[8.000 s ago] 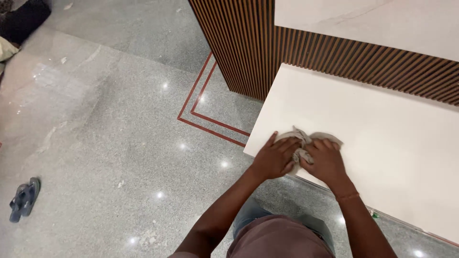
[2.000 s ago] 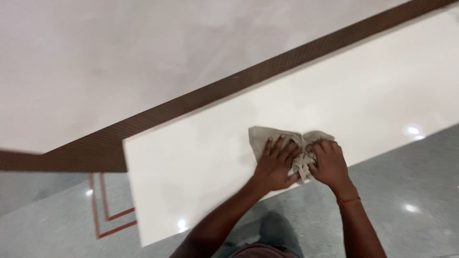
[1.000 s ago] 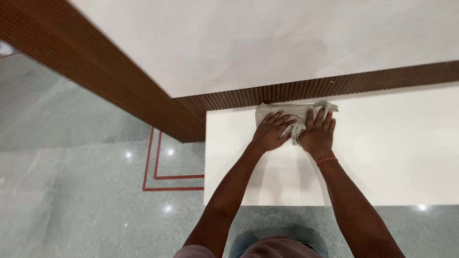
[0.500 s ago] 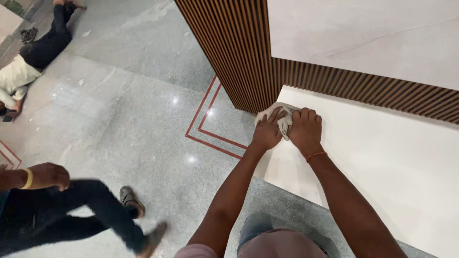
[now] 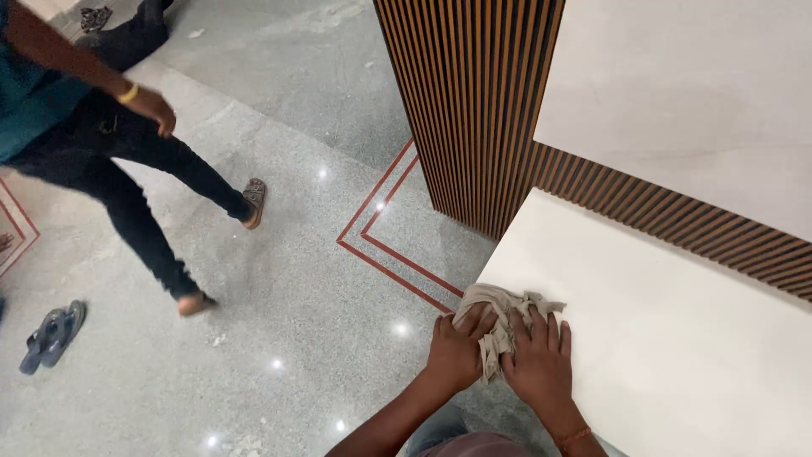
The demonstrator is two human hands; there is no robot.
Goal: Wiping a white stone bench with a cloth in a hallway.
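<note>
Your right hand [image 5: 537, 366] lies with its fingers [image 5: 531, 326] spread and pressed flat on a crumpled grey cloth [image 5: 499, 306]. Your left hand [image 5: 454, 355] is just beside it, with the fingers [image 5: 470, 323] curled and gripping the near side of the same cloth. Between the two hands a fold of the cloth hangs down. The cloth itself lies under and just beyond your fingertips, on the near left corner of a white ledge [image 5: 677, 338], and it touches the edge of that ledge.

To the right of your fingers the white ledge continues. Beyond your fingers, a wall of brown wooden slats [image 5: 482, 101] rises from the ledge, and above it there is a pale stone counter top [image 5: 694, 93].

To the left of your fingers, the grey polished floor [image 5: 279, 279] has two red lines [image 5: 385, 254] which form a corner. Well apart from your hands, farther to the left, another person [image 5: 101, 152] in dark trousers is walking across the floor. A pair of grey sandals [image 5: 51, 334] lies on the floor near this person.

On your right wrist you wear a thin red thread [image 5: 575, 437].
</note>
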